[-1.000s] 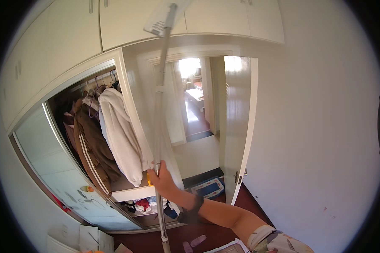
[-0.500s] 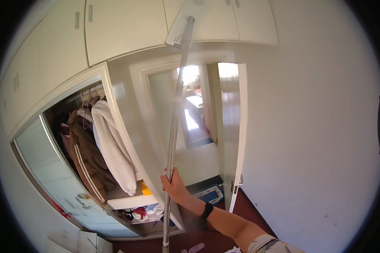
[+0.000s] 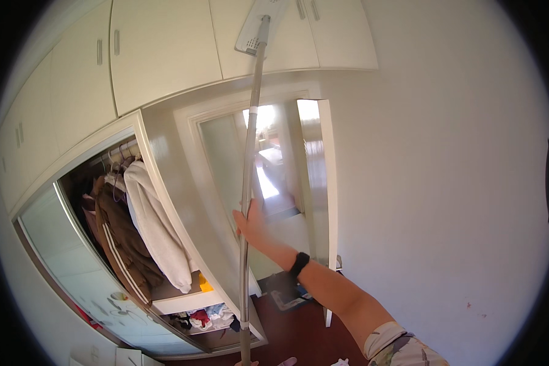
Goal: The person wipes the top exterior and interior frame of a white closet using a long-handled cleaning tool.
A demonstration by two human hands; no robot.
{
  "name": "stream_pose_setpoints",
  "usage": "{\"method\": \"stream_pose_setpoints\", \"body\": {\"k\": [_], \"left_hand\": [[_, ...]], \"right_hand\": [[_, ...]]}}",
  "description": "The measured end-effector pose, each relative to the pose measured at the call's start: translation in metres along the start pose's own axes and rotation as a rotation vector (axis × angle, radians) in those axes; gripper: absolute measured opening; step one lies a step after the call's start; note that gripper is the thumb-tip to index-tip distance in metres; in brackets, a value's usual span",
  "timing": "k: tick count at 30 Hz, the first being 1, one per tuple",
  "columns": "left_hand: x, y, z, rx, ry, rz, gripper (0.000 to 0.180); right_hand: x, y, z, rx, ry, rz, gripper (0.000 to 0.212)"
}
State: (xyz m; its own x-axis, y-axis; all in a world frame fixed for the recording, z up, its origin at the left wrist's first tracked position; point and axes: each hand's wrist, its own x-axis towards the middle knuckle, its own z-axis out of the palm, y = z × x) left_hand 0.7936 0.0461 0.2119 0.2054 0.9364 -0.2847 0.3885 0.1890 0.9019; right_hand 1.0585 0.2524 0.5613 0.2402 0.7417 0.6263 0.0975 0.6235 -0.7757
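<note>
Right hand (image 3: 253,229) clamped round pole (image 3: 244,283), mop head (image 3: 249,40) above lower edge of upper cabinets (image 3: 165,52), open room rightward

At the bottom centre of the frame, you have a dark red floor (image 3: 305,332) below you. A dark mat (image 3: 290,300) with a patterned panel lies on it by the doorway, and a pinkish slipper (image 3: 288,362) sits at the lower edge, partly cut off.

In the lower left, your open wardrobe has a white-edged shelf (image 3: 186,302) bearing a yellow item (image 3: 205,283), its kind unclear. Beneath it, the lower shelf (image 3: 207,330) carries a jumbled heap of white, red and dark clothes (image 3: 199,318). Left of centre, higher up, your wardrobe rail (image 3: 132,142) carries hangers.
</note>
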Motion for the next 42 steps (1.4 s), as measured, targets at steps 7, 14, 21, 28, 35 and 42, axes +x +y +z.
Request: {"method": "stream_pose_setpoints", "body": {"k": [7,14,21,28,35,42], "left_hand": [[0.04,-0.043,-0.011,0.314,0.157,0.457,0.025],[-0.041,0.014,-0.074,0.285,0.315,0.176,0.041],[-0.083,-0.056,-0.188,0.286,0.497,0.12,0.041],[-0.142,-0.063,-0.231,0.481,0.487,-0.006,0.049],[-0.142,-0.126,-0.212,0.618,0.599,0.361,0.037],[-0.125,-0.075,-0.152,0.427,0.47,0.138,0.04]], "right_hand": [[0.017,-0.048,-0.001,0.099,-0.113,-0.001,0.025],[0.02,-0.029,0.043,0.362,-0.132,-0.032,0.023],[-0.019,-0.03,0.117,0.535,-0.111,0.009,0.024],[-0.085,-0.002,0.152,0.581,-0.038,0.1,0.022],[-0.13,-0.006,0.139,0.525,-0.075,0.182,0.023],[-0.101,-0.039,0.131,0.54,-0.163,0.129,0.024]]}}
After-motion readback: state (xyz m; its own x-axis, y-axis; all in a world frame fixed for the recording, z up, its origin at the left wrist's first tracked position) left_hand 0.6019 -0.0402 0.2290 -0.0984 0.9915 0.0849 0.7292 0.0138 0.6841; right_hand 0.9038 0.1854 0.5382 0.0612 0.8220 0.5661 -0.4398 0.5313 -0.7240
